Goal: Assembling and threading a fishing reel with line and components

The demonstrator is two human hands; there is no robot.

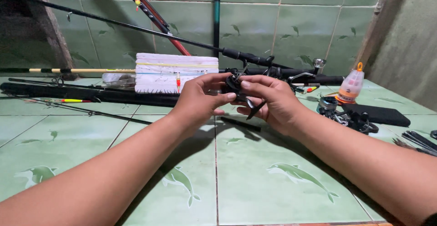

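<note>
- The left hand [198, 99] and the right hand [268, 101] meet above the green tiled floor [255, 180], both closed on a small black fishing reel [234, 86] held between them in mid-air.
- Left hand: thumb and fingertips pinch the reel body from its left side; the grip is narrow and firm.
- Right hand: fingers wrap the reel from the right, with the thumb on top. A thin black handle arm [256, 109] projects downward below the fingers.
- The exact part under the fingertips is hidden; which component is being worked cannot be told.
- To perform this step well, in judgement: keep the left hand as the fixed support and let only the right hand move, so that the reel does not twist.
- Hold the work low over the floor, so that a dropped small part stays near.
- Keep the handle arm clear of the right palm.
- Nearby items: a white foam block [159, 73] wound with line lies beyond the left hand; black rods [91, 93] lie along the floor; an orange-capped bottle [351, 86] stands at the right; a second reel [346, 114] lies just beside the right forearm.
</note>
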